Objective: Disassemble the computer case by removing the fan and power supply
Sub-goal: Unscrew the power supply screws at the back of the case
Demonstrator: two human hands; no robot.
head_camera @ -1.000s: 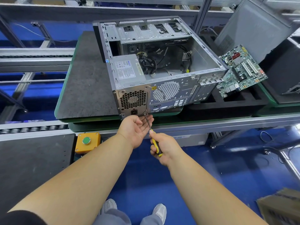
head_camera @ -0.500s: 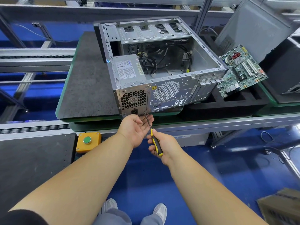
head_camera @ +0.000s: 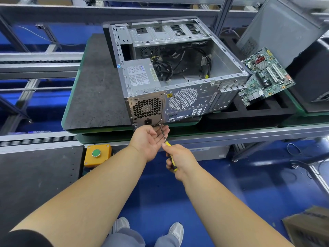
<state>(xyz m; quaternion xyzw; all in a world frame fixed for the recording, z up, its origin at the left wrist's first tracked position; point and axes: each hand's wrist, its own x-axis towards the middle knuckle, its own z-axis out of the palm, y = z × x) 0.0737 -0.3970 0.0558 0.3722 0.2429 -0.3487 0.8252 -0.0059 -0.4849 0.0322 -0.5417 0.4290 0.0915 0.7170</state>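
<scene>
Your right hand [head_camera: 179, 162] grips the yellow-and-black screwdriver [head_camera: 168, 150], its tip at the lower right corner of the power supply [head_camera: 146, 109] in the open computer case [head_camera: 178, 72] at frame centre. Your left hand [head_camera: 149, 141] cups palm-up just beneath the tip.

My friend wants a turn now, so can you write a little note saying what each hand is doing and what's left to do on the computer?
Right hand: grips the yellow-and-black screwdriver, tip at a screw at the lower right corner of the power supply.
Left hand: open, palm up, cupped under that screw.
The computer case lies on its side on the grey mat, open side up.
Done: the motherboard is out, lying to the right of the case.
Left: finish this screw, check the other power supply screws, lift the supply out. I can't see the fan clearly.
</scene>
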